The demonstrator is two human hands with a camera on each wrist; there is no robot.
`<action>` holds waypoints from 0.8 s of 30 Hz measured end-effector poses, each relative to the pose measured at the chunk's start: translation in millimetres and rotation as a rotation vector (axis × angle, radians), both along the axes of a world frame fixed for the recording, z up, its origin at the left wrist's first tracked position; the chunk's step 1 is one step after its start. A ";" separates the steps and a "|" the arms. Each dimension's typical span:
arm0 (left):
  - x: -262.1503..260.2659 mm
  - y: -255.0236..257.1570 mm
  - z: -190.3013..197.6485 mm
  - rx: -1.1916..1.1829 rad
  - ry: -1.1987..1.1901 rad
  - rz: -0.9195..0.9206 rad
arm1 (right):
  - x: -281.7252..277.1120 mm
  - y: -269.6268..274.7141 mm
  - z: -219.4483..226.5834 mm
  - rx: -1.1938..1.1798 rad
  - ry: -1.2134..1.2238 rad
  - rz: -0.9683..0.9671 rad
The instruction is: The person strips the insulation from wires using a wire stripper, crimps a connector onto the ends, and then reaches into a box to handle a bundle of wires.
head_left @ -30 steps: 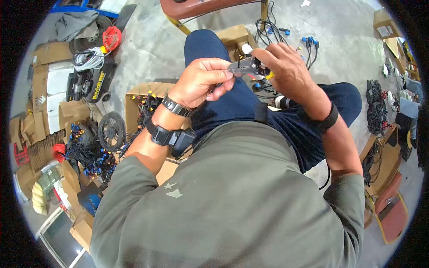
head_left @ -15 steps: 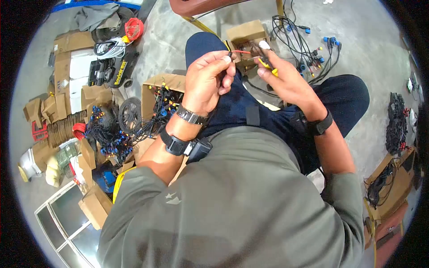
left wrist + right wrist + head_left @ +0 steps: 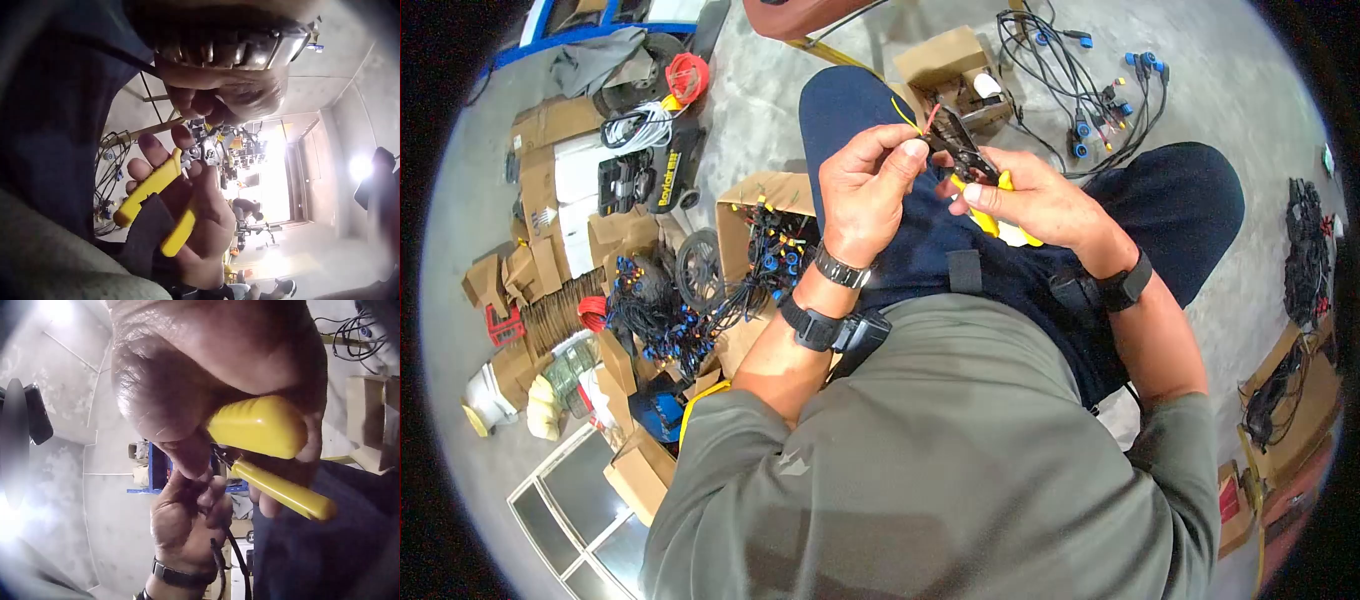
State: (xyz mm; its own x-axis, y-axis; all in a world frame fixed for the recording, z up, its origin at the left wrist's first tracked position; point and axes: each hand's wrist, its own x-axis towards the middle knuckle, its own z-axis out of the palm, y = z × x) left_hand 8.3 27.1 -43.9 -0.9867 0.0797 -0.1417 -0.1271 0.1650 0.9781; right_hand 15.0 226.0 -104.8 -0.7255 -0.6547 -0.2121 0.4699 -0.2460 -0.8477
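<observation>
In the head view the left hand (image 3: 868, 190) pinches a cable end between thumb and forefinger, with a red wire (image 3: 932, 117) and a yellow-green wire (image 3: 905, 115) sticking out above the fingertips. The right hand (image 3: 1035, 200) grips a tool with a dark metal head (image 3: 960, 142) and yellow handles (image 3: 1006, 232), its head beside the wires. From the left wrist, the yellow handles (image 3: 150, 190) stand spread apart in the right hand (image 3: 209, 231). The right wrist view shows a black cable (image 3: 237, 562) hanging below the left hand (image 3: 181, 519).
A cardboard box (image 3: 945, 58) stands beyond the knees, with black cables with blue connectors (image 3: 1080, 130) on the floor at its right. Another box (image 3: 765, 187) of cables stands at the left. A chair (image 3: 800, 15) is at the top edge.
The tool's head, near the left fingers at first, moved away from them and now sits beside the wires again, turned upward. The red wire, which pointed right, now points up with the yellow-green one.
</observation>
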 end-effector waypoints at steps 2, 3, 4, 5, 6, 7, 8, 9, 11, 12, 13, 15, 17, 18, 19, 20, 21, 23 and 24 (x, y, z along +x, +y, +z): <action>1.6 0.7 0.2 -0.033 0.085 -0.053 | -1.4 1.9 -0.3 0.050 0.043 0.039; 2.5 -0.1 0.2 -0.033 0.086 -0.074 | 0.2 1.7 -1.7 0.052 0.053 0.046; 3.0 -1.7 0.7 -0.033 0.089 -0.093 | 1.1 1.3 -3.2 0.054 0.067 0.055; 3.1 -3.5 1.1 -0.034 0.094 -0.111 | 1.5 1.0 -3.9 0.056 0.082 0.065; 2.3 -5.9 -0.6 -0.066 0.131 -0.133 | 1.0 1.7 -3.4 0.058 0.083 0.091; 1.6 -8.8 -3.9 -0.097 0.168 -0.155 | 0.6 2.9 -2.5 0.059 0.084 0.116; 1.2 -10.5 -6.0 -0.127 0.204 -0.177 | 1.0 3.9 -1.6 0.062 0.084 0.141; 0.7 -11.0 -6.0 -0.139 0.217 -0.182 | 2.0 3.9 0.2 0.067 0.085 0.131; 1.5 -12.3 -4.3 -0.164 0.241 -0.193 | 4.5 2.3 4.6 0.075 0.086 0.109; 1.9 -13.4 -4.3 -0.171 0.260 -0.206 | 5.1 1.4 4.3 0.076 0.090 0.125; 1.5 -14.1 -4.9 -0.177 0.282 -0.219 | 6.3 0.2 3.3 0.073 0.102 0.112; -1.8 -14.3 -6.3 -0.186 0.336 -0.251 | 8.4 -1.0 3.7 0.073 0.131 0.085; -4.2 -14.6 -5.9 -0.194 0.397 -0.284 | 6.9 1.9 13.8 0.139 0.175 0.093; -1.3 -14.8 -2.4 -0.179 0.308 -0.271 | 6.3 2.7 15.6 0.154 0.173 0.111; -1.3 -14.9 -2.7 -0.183 0.328 -0.279 | 6.3 3.0 16.8 0.166 0.170 0.130; -2.6 -15.6 -4.3 -0.188 0.351 -0.289 | 6.8 2.7 17.5 0.188 0.196 0.116; -2.7 -16.1 -4.9 -0.194 0.371 -0.297 | 6.8 2.6 19.2 0.188 0.197 0.114; -0.8 -16.5 -2.0 -0.181 0.312 -0.289 | 6.7 2.6 23.1 0.188 0.198 0.112; 0.0 -16.4 -2.3 -0.166 0.299 -0.282 | 8.6 1.1 19.8 0.156 0.195 0.085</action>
State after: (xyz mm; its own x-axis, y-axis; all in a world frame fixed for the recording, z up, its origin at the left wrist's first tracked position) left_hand 8.4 10.7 -46.2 -0.9293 0.3517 0.1130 0.2297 0.3105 0.9224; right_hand 23.6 227.0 -85.0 -0.7066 -0.6852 -0.1768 0.3074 -0.0722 -0.9488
